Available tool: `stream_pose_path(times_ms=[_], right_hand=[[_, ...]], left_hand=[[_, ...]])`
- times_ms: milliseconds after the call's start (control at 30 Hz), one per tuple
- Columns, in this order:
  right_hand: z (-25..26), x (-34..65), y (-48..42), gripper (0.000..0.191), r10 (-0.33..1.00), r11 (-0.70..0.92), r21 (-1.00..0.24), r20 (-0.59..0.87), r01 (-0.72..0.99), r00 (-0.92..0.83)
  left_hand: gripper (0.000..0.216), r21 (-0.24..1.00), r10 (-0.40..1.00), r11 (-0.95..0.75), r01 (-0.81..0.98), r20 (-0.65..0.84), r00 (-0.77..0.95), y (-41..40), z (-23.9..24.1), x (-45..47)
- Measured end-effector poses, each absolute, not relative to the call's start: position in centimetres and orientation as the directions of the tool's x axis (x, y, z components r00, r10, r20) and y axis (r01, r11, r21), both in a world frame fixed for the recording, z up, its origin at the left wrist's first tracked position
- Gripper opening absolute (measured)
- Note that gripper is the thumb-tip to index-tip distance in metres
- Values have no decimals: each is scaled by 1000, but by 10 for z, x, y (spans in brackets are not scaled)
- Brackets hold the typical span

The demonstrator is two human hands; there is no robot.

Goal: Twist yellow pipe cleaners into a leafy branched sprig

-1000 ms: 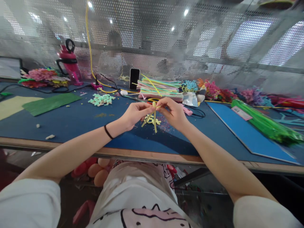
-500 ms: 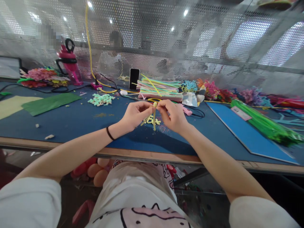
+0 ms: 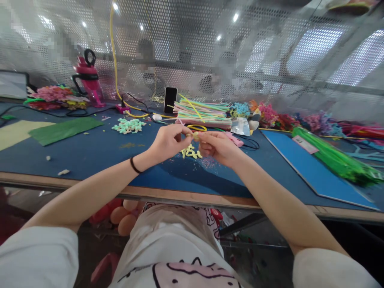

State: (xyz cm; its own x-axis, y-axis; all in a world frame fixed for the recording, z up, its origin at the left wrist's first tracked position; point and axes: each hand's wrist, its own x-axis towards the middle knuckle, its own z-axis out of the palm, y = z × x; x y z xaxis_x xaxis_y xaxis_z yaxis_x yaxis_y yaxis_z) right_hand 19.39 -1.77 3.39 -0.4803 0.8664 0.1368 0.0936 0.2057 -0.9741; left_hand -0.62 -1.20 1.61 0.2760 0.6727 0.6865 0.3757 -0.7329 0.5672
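My left hand [image 3: 169, 142] and my right hand [image 3: 216, 147] meet above the blue table [image 3: 90, 154]. Both pinch a small pale yellow pipe-cleaner piece [image 3: 195, 136] between their fingertips. Most of the piece is hidden by the fingers. Just beyond my hands, a few small yellow pipe-cleaner pieces [image 3: 191, 152] lie on the table. A black band sits on my left wrist.
A stack of pastel pipe cleaners [image 3: 204, 112] and a phone [image 3: 170, 99] stand behind my hands. Mint pieces [image 3: 128, 125] and green paper [image 3: 64, 130] lie left, near a pink bottle [image 3: 88, 78]. Green pipe cleaners [image 3: 336, 158] and a blue board [image 3: 312, 168] lie right. A perforated screen backs the table.
The long yellow stems that hung below my fingers are no longer visible. My hands have drawn closer together, and only a small yellow bit shows between the fingertips.
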Motion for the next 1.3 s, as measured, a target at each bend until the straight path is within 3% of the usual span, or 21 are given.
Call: stream_pose_path(times_ms=[67,133,200,267,333,367,433,500,567,633,700,800,867,933,1167,1300], right_hand=[[31,196,-16,27,784,576,-775,435,258,-444],[28,200,-13,21,591,804,-401,620,438,-516],[26,204,-10,16,421,857,-75,674,510,-607],[26,206,-9,16,342,851,70,678,520,-651],[25,205,-11,17,356,865,14,687,502,-633],[26,203,-13,18,401,872,-85,692,483,-601],[26,197,-17,21,568,820,-400,655,410,-497],[28,192,-18,24,796,576,-775,460,259,-393],[31,188,-16,22,910,158,-983,108,92,-400],[33,186,-13,19,870,-166,-986,-158,25,-467],[33,186,-12,18,841,-274,-961,-228,-23,-491],[30,185,-14,23,906,-79,-995,-43,-68,-421],[26,184,-16,25,930,132,-991,119,13,-348],[23,183,-16,28,935,245,-962,201,122,-292],[21,182,-14,36,949,235,-955,186,183,-253],[22,184,-14,33,940,285,-928,222,239,-258]], left_hand=[[22,779,807,-588,218,546,223,-9,13,0],[27,907,887,-412,84,378,266,-7,12,4],[28,961,913,-278,16,259,314,-7,11,6],[28,978,921,-207,-14,200,335,-8,11,7],[29,979,919,-198,-36,199,340,-9,10,8],[30,976,917,-214,-47,217,336,-10,10,9],[31,962,911,-264,-71,273,310,-11,8,10],[31,940,900,-332,-77,341,270,-12,5,13],[30,917,886,-395,-54,396,242,-12,3,14],[29,905,878,-425,-26,419,233,-11,1,15],[28,919,896,-394,-28,390,212,-10,0,15],[28,956,949,-273,-104,285,130,-7,1,14],[26,964,971,-202,-174,220,91,-6,2,13],[22,961,979,-158,-227,182,89,-4,2,12],[22,945,985,-45,-323,96,141,-1,2,11],[20,961,979,-41,-272,93,179,-3,4,11]])
